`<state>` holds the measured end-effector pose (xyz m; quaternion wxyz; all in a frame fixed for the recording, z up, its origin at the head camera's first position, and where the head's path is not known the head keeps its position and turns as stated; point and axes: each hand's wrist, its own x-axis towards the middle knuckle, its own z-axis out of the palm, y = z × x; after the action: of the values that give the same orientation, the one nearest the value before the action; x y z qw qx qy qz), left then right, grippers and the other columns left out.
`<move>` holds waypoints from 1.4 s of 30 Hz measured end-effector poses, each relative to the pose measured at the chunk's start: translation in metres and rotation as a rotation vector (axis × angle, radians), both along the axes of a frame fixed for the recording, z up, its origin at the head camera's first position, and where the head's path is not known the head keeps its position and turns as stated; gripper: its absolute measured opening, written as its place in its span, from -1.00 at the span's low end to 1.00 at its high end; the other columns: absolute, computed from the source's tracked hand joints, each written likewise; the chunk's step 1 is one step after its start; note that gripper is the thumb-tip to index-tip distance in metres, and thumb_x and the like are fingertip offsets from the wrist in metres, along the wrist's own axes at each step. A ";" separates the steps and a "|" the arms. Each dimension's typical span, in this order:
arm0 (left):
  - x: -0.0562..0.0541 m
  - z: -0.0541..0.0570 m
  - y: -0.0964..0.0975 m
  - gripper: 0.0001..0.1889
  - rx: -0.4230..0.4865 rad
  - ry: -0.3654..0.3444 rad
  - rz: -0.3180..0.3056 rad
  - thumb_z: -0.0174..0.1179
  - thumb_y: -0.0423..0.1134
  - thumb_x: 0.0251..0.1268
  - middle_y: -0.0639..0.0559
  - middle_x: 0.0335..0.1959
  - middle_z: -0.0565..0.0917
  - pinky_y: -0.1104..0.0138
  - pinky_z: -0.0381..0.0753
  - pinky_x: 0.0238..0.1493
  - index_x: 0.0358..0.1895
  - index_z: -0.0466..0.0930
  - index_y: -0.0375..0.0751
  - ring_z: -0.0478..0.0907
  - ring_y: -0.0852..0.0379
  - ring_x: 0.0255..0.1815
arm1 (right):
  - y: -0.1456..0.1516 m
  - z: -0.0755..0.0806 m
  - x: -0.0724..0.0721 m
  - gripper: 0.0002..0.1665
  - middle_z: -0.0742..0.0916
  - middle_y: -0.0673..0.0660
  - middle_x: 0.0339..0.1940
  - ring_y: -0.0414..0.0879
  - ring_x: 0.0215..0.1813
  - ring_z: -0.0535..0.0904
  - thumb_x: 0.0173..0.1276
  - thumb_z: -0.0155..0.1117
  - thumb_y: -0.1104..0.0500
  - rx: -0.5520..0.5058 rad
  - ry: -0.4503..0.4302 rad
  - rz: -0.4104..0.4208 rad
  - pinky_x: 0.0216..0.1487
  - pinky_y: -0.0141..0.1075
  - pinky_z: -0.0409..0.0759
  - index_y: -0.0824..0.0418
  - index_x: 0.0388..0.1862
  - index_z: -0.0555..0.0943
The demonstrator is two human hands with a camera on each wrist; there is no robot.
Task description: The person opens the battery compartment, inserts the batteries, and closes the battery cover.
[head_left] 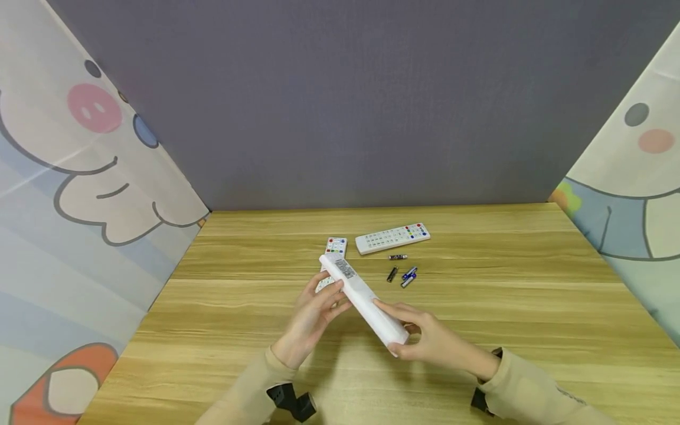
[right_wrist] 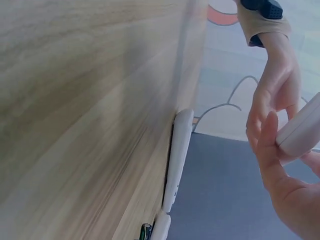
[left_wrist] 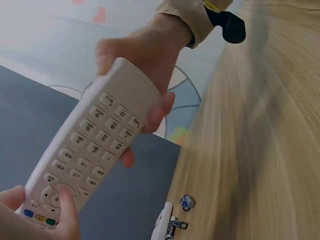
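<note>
Both hands hold a white remote control point(head_left: 366, 301) in the air over the table, tilted, its labelled back facing the head camera. Fingers of my left hand point(head_left: 313, 316) grip its far left end. My right hand point(head_left: 432, 339) pinches the near right end between thumb and fingers. Seen from the left wrist, the button face of the remote control point(left_wrist: 95, 140) shows its number keys. Beyond the hands, several small batteries point(head_left: 408, 281) lie loose on the table, some blue and silver, some dark.
A second white remote control point(head_left: 393, 238) lies button side up behind the batteries. A smaller one point(head_left: 336, 245) lies partly hidden behind the held remote and left hand. The wooden table point(head_left: 223, 283) ends at a grey panel point(head_left: 372, 118), with cartoon-printed sheets at both sides.
</note>
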<state>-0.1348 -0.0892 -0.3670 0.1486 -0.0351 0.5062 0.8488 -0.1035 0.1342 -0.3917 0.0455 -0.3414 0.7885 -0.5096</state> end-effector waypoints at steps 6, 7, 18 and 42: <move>-0.005 -0.004 0.001 -0.47 -0.029 0.019 -0.044 0.05 -0.33 0.21 -0.15 -0.11 0.47 0.17 0.41 0.12 0.19 0.05 -0.40 0.54 0.17 -0.24 | 0.002 0.002 0.000 -0.28 0.37 0.42 0.18 -0.15 -0.13 0.48 0.16 0.21 0.27 -0.071 -0.109 0.059 -0.22 -0.31 0.62 0.09 0.31 0.22; -0.005 -0.005 0.002 -0.43 -0.035 0.023 -0.061 0.05 -0.31 0.22 -0.19 -0.06 0.45 0.17 0.39 0.14 0.21 0.01 -0.43 0.54 0.16 -0.21 | 0.003 0.002 0.000 -0.28 0.36 0.43 0.19 -0.15 -0.14 0.49 0.16 0.20 0.28 -0.086 -0.124 0.072 -0.23 -0.30 0.62 0.11 0.31 0.21; -0.005 -0.007 0.002 -0.32 -0.073 0.020 -0.114 0.03 -0.21 0.26 -0.41 0.13 0.27 0.18 0.43 0.10 0.29 -0.12 -0.47 0.51 0.04 -0.09 | 0.005 0.006 -0.001 -0.28 0.36 0.52 0.13 -0.16 -0.17 0.54 0.19 0.17 0.24 -0.136 -0.137 0.156 -0.30 -0.30 0.64 0.04 0.33 0.19; -0.018 0.016 -0.017 -0.40 -0.342 0.031 0.083 0.18 -0.20 0.08 -0.09 -0.18 0.43 0.35 0.54 -0.20 0.19 0.20 -0.31 0.44 0.09 -0.29 | 0.027 0.008 -0.005 -0.66 0.54 0.28 -0.01 -0.16 -0.17 0.55 0.25 0.09 0.31 -0.003 0.002 0.038 -0.12 -0.34 0.57 0.32 0.02 0.48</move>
<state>-0.1526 -0.1060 -0.3514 0.0977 -0.0677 0.6435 0.7562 -0.1082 0.1613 -0.3835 0.0538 -0.3569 0.7811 -0.5095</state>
